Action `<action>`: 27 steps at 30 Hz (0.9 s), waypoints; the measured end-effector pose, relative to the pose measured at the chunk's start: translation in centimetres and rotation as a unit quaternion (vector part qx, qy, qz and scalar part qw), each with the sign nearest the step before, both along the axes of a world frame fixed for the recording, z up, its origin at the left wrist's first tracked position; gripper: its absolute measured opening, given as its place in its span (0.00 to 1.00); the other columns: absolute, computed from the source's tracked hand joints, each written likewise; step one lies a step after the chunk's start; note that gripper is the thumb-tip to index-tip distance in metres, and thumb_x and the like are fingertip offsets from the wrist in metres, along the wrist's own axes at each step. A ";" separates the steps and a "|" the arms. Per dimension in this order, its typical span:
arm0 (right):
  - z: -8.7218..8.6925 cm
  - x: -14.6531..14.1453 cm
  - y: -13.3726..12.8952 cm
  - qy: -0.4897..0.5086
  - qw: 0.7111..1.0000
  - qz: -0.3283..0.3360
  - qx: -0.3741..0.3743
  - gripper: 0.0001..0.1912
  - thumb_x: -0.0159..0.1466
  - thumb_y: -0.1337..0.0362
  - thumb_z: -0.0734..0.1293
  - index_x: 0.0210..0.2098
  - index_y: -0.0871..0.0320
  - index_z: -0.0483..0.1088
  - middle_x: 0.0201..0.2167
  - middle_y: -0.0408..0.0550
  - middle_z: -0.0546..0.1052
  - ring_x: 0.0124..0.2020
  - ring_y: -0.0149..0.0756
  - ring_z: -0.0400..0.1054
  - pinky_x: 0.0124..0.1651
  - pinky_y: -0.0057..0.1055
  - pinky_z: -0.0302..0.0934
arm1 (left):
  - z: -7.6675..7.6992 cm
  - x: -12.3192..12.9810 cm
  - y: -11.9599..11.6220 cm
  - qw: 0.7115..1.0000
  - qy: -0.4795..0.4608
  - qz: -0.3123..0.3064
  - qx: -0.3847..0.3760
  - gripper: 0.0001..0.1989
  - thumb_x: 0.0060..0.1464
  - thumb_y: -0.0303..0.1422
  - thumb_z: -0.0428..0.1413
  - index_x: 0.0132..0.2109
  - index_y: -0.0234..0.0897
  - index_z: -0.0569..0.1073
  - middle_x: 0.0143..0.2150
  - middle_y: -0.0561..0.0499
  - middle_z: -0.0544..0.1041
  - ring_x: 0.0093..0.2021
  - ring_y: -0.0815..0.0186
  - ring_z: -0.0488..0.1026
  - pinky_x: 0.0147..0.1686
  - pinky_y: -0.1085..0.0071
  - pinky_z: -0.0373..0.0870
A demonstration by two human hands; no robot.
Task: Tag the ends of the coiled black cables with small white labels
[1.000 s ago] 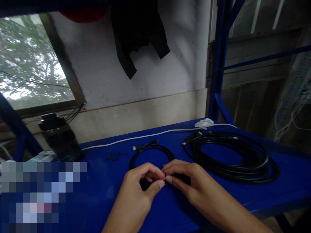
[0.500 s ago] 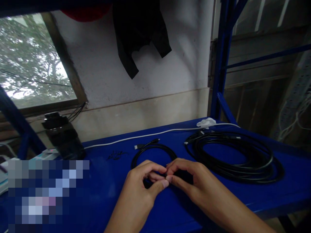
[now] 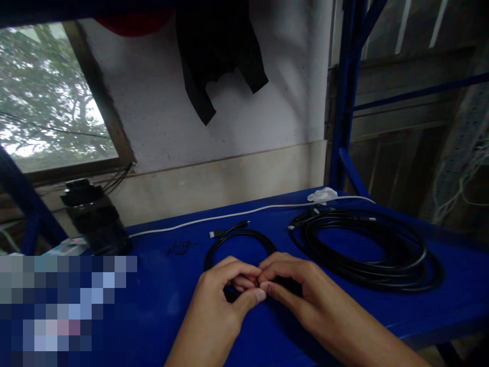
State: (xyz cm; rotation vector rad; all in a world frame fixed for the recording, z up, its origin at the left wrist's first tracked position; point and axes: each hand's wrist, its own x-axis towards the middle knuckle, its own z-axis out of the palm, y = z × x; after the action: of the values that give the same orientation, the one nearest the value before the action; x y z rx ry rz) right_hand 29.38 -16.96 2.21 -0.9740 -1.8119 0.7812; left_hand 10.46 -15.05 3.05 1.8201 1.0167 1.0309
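Note:
A small coil of black cable (image 3: 244,233) lies on the blue tabletop, its near side hidden by my hands. Its two plug ends, one a flat silver-tipped USB plug (image 3: 214,234), rest at the coil's far side. My left hand (image 3: 225,300) and my right hand (image 3: 301,285) meet over the coil's near part, thumbs and fingers pinched together tip to tip. Whatever sits between the fingertips is too small and covered to name. Left of the coil is a little pile of thin black strips (image 3: 181,247).
A bigger coil of thick black cable (image 3: 367,278) lies to the right. Along the back runs a white cord (image 3: 214,218), near a crumpled white piece (image 3: 323,195). At the left stand a dark bottle (image 3: 93,219) and a white power strip (image 3: 71,247). Blue posts (image 3: 342,117) frame the shelf.
The view has shifted slightly. Both hands stay at the same spot on the coil, and their fingertips have moved only a little against each other.

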 end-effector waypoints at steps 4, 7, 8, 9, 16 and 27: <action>-0.1 0.1 -0.1 -0.015 1.000 -0.001 0.015 0.07 0.72 0.68 0.67 0.40 0.54 0.78 0.44 0.46 0.79 0.48 0.39 0.73 0.54 0.34 0.65 | -0.1 0.0 -0.1 1.000 0.009 0.010 0.005 0.05 0.53 0.27 0.65 0.38 0.40 0.84 0.39 0.51 0.82 0.39 0.62 0.78 0.43 0.68 0.72; -0.3 0.1 -0.1 -0.013 1.000 -0.001 0.022 0.07 0.72 0.68 0.66 0.39 0.54 0.77 0.43 0.46 0.79 0.48 0.39 0.74 0.53 0.34 0.65 | 0.0 0.0 0.0 1.000 0.007 0.012 0.001 0.06 0.53 0.27 0.65 0.38 0.40 0.84 0.39 0.51 0.82 0.39 0.62 0.78 0.43 0.68 0.72; -0.4 0.1 -0.1 -0.008 1.000 -0.002 0.023 0.07 0.72 0.68 0.66 0.39 0.54 0.77 0.43 0.46 0.79 0.48 0.39 0.74 0.53 0.34 0.66 | 0.0 0.0 -0.1 1.000 0.005 0.011 -0.001 0.06 0.53 0.27 0.65 0.38 0.41 0.84 0.38 0.51 0.82 0.39 0.62 0.78 0.43 0.68 0.72; -0.4 0.1 0.0 -0.004 1.000 -0.001 0.023 0.07 0.72 0.68 0.67 0.39 0.54 0.77 0.43 0.46 0.79 0.48 0.39 0.74 0.52 0.34 0.66 | 0.0 0.0 -0.1 1.000 0.004 0.010 -0.003 0.05 0.53 0.27 0.65 0.38 0.40 0.84 0.38 0.51 0.82 0.39 0.62 0.78 0.43 0.68 0.72; -0.6 0.2 0.5 -0.005 0.998 -0.060 -0.008 0.06 0.65 0.71 0.70 0.35 0.54 0.77 0.41 0.44 0.81 0.45 0.39 0.75 0.50 0.34 0.65 | 0.3 -0.1 -0.3 1.000 0.010 0.007 0.000 0.05 0.54 0.29 0.64 0.38 0.41 0.85 0.38 0.50 0.83 0.39 0.61 0.78 0.43 0.67 0.71; 0.2 0.0 0.2 -0.021 0.998 -0.050 -0.011 0.06 0.68 0.67 0.67 0.36 0.53 0.76 0.39 0.42 0.81 0.44 0.39 0.75 0.49 0.35 0.65 | 0.1 -0.1 -0.3 0.999 0.020 0.027 0.010 0.05 0.56 0.27 0.63 0.34 0.41 0.82 0.34 0.54 0.82 0.37 0.63 0.77 0.40 0.69 0.69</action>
State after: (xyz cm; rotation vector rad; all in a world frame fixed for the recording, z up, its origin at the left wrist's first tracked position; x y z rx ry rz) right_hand 29.41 -16.76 2.37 -1.0936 -1.7791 0.7256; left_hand 10.33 -15.31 3.13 1.8443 1.0878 1.0440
